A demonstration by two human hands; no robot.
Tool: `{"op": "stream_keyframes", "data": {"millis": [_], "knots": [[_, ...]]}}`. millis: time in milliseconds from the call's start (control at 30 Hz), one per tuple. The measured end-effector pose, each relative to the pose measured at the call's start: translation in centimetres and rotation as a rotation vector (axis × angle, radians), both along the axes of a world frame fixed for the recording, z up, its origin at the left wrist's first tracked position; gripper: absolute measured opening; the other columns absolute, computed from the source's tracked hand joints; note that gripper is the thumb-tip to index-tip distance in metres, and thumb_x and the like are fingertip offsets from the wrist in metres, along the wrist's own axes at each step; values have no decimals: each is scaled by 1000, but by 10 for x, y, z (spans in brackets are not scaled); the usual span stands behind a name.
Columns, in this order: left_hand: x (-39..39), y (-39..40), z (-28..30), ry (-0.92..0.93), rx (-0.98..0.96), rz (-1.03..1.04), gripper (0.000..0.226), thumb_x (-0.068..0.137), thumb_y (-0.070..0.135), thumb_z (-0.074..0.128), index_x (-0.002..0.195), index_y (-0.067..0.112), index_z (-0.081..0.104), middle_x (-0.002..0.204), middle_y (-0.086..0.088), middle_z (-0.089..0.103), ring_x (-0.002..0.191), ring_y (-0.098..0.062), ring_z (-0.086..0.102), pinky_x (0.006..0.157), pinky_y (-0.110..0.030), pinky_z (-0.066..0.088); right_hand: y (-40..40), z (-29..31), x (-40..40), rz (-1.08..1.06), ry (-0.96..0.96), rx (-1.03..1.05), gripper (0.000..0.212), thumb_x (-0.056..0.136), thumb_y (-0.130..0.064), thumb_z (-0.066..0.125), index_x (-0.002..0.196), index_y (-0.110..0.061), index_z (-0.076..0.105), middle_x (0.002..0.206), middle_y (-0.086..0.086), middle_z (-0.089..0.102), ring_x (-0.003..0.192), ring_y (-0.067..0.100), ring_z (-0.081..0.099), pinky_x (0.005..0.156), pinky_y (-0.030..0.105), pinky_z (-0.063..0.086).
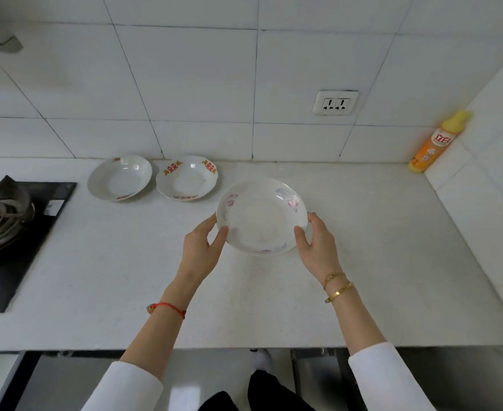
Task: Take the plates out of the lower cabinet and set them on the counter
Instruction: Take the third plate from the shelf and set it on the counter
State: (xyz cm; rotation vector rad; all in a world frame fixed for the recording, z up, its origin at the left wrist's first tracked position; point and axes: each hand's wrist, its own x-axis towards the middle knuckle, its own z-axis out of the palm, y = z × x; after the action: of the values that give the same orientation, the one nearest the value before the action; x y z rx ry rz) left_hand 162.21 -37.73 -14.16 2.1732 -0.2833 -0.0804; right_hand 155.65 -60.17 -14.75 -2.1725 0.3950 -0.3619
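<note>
I hold a white plate with pink and blue flowers (260,216) over the middle of the white counter (392,262). My left hand (201,247) grips its left rim and my right hand (315,243) grips its right rim. Whether its base touches the counter I cannot tell. Two more white plates rest near the tiled wall: one with small red marks (119,177) at the left, and one with red and gold characters (186,178) beside it. The lower cabinet (312,378) stands open below the counter edge; its inside is hidden.
A black gas hob with a burner (4,221) fills the counter's left end. An orange bottle with a yellow cap (435,142) stands in the back right corner under a wall socket (335,102). A raised tiled ledge (487,209) borders the right side.
</note>
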Motion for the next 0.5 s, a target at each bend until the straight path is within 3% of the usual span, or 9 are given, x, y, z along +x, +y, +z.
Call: {"op": "stream_keyframes", "data": {"millis": [133, 200, 333, 433, 500], "knots": [[35, -23, -10, 25, -1, 43, 43, 98, 32, 48, 140, 22, 49, 138, 1, 56, 130, -20, 49, 100, -21, 34, -26, -3, 44, 58, 13, -24, 25, 94, -16, 51, 118, -8, 53, 107, 4, 59, 92, 16, 55, 69, -1, 34], [53, -31, -14, 35, -12, 59, 42, 98, 31, 48, 140, 22, 50, 136, 3, 58, 127, -19, 52, 96, -17, 35, -36, -5, 68, 77, 34, -21, 26, 94, -16, 51, 119, -8, 53, 109, 7, 61, 101, 23, 58, 74, 9, 38], [95, -44, -24, 37, -26, 64, 40, 98, 29, 49, 138, 21, 52, 133, 5, 60, 119, -12, 54, 91, -16, 37, -49, -14, 117, 94, 81, 1, 29, 94, -18, 50, 122, -9, 52, 119, 11, 60, 121, 32, 51, 98, 40, 45], [127, -52, -35, 47, -41, 56, 41, 98, 29, 49, 137, 18, 53, 133, 0, 60, 123, -17, 53, 99, -25, 42, -56, -23, 151, 101, 91, -4, 27, 94, -17, 50, 120, -8, 52, 113, 11, 61, 111, 31, 56, 89, 34, 46], [148, -57, -44, 60, -45, 30, 41, 98, 28, 49, 136, 15, 54, 130, -3, 63, 121, -22, 56, 101, -33, 45, -60, -31, 172, 109, 112, 0, 29, 94, -16, 50, 121, -7, 52, 114, 11, 60, 112, 30, 56, 92, 37, 47]]}}
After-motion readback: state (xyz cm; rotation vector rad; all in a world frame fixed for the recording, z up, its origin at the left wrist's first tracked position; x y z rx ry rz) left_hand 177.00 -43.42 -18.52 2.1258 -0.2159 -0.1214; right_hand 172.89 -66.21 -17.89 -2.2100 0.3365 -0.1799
